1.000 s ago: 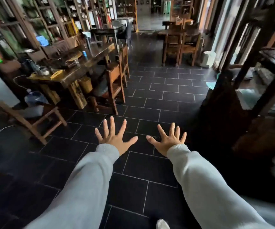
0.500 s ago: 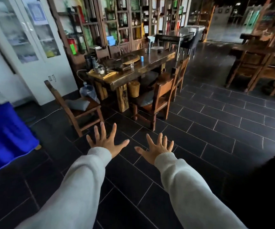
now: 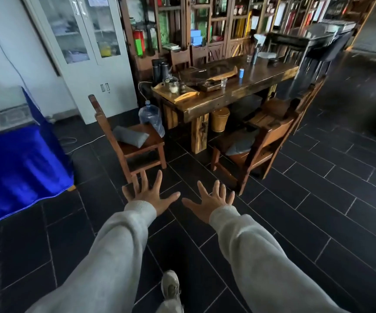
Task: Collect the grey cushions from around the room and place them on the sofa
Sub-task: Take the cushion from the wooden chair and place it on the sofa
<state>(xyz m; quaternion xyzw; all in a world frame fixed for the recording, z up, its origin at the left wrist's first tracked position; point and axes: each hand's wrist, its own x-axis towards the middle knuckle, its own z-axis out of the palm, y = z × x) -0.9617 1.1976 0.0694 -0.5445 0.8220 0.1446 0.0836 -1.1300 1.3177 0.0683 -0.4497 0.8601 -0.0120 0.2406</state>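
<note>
A grey cushion (image 3: 130, 136) lies on the seat of a wooden chair (image 3: 141, 146) left of the long table. A second grey cushion (image 3: 241, 145) rests on another wooden chair (image 3: 270, 136) at the table's near side, partly hidden by its backrest. My left hand (image 3: 150, 193) and my right hand (image 3: 209, 198) are stretched out in front of me over the dark floor, fingers spread, holding nothing. Both hands are short of the chairs, apart from either cushion. No sofa is in view.
A long dark wooden table (image 3: 245, 84) carries a tea tray and cups. A water jug (image 3: 152, 118) and a wicker bin (image 3: 220, 119) stand at its end. A blue-draped piece of furniture (image 3: 17, 163) is at left, a white cabinet (image 3: 85, 50) behind, bookshelves along the back.
The view has swung left and moved closer to the table. The chair with the grey cushion and the blue-draped furniture have come into view. Both hands stay spread and empty.
</note>
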